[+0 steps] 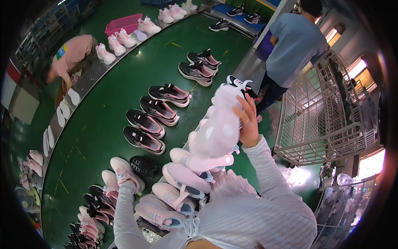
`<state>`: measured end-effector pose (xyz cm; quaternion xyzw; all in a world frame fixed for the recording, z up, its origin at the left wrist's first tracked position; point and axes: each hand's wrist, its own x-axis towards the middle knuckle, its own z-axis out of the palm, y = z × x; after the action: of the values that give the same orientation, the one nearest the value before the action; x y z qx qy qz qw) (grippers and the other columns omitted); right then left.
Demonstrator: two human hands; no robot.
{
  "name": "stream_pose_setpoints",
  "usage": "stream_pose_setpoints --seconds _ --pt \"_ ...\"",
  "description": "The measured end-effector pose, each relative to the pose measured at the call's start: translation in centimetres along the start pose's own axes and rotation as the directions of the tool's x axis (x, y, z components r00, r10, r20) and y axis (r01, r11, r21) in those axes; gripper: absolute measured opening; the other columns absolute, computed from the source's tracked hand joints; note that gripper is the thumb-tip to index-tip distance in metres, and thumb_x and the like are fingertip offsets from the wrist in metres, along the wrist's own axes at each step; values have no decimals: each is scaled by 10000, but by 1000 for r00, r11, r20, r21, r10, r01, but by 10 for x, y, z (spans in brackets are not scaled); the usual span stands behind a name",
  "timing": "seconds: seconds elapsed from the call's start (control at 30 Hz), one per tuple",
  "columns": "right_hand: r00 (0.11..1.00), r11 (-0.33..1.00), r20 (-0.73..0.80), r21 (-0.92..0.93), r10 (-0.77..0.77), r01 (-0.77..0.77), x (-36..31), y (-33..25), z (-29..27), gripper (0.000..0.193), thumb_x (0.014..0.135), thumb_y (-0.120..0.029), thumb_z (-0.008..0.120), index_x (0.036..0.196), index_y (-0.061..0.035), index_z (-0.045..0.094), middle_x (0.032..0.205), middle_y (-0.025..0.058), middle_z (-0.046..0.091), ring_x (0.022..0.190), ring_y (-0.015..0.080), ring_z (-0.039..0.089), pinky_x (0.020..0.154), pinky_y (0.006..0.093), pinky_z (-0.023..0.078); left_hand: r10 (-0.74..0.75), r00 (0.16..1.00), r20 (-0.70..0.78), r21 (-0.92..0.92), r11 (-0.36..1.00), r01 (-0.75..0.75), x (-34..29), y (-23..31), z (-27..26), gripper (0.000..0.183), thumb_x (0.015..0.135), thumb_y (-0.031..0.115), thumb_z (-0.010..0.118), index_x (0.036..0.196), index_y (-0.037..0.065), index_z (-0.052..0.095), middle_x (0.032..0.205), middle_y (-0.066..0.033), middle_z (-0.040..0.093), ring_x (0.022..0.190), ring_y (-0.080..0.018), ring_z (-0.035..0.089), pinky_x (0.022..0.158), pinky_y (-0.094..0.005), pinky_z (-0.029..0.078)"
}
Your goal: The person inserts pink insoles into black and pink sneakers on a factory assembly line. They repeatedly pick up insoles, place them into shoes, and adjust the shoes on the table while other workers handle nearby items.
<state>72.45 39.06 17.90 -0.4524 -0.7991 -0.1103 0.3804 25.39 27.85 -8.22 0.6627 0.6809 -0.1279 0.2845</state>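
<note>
My right hand [248, 121] is raised, its fingers curled over the edge of a pale pink, glossy, shoe-shaped piece [217, 133]; glare and blur hide its details. My left hand [132, 182] reaches to the heel end of a pale pink sneaker [122, 169] and closes on it, with most fingers hidden. Just right of that sneaker lies a black, perforated, shoe-shaped thing [143, 165]. In front of me are more pink sneakers [168, 195], some tipped on their sides, and a pink insole [211, 162] beneath the raised piece.
Black-and-pink sneakers [143, 139] stand across the green surface [99, 112]. A curved ledge beyond carries white-pink sneakers [116, 45], insoles [63, 110] and a pink basket [124, 25]. One person [70, 56] bends there; another [294, 43] stands far right beside a wire cart [319, 120].
</note>
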Motion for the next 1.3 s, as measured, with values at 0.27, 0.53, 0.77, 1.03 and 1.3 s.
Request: stream_pose_setpoints --seconds 0.27,0.53,0.77,1.03,1.3 --pt "914 914 -56 39 -402 404 18 -18 -1 531 502 -103 668 964 -245 448 1141 101 382 1109 350 290 907 513 221 -43 938 -343 -407 907 -107 -28 -54 25 253 669 253 500 683 16 588 632 -156 566 620 -284 557 596 -360 435" --pt "811 814 -94 2 -578 580 32 -44 -3 535 577 -178 650 1015 -337 386 1100 36 403 1058 281 366 879 498 299 -852 384 -356 -921 389 10 -28 -93 59 359 708 389 512 737 32 539 670 -89 546 599 -254 506 558 -334 417" --pt "830 830 54 113 -555 547 35 -51 -16 397 589 -138 595 942 -277 479 1063 60 466 1013 280 424 866 491 304 -605 585 -540 -771 635 -55 -39 -101 89 436 694 397 512 955 50 474 894 -81 517 836 -234 489 727 -325 406" --pt "953 949 23 105 -302 298 -4 -36 -16 458 541 -56 633 953 -129 447 1055 143 455 985 341 425 834 490 307 -353 933 -72 -46 935 351 -22 -102 82 261 691 135 444 909 33 547 968 -182 518 844 -287 526 726 -348 422" --pt "982 989 123 7 -146 146 -26 -25 -33 511 514 -5 624 979 -117 442 1071 116 450 998 322 416 851 426 317 -412 905 105 165 905 392 -20 -80 73 274 715 170 418 926 47 541 1000 -158 506 886 -284 503 743 -360 402"
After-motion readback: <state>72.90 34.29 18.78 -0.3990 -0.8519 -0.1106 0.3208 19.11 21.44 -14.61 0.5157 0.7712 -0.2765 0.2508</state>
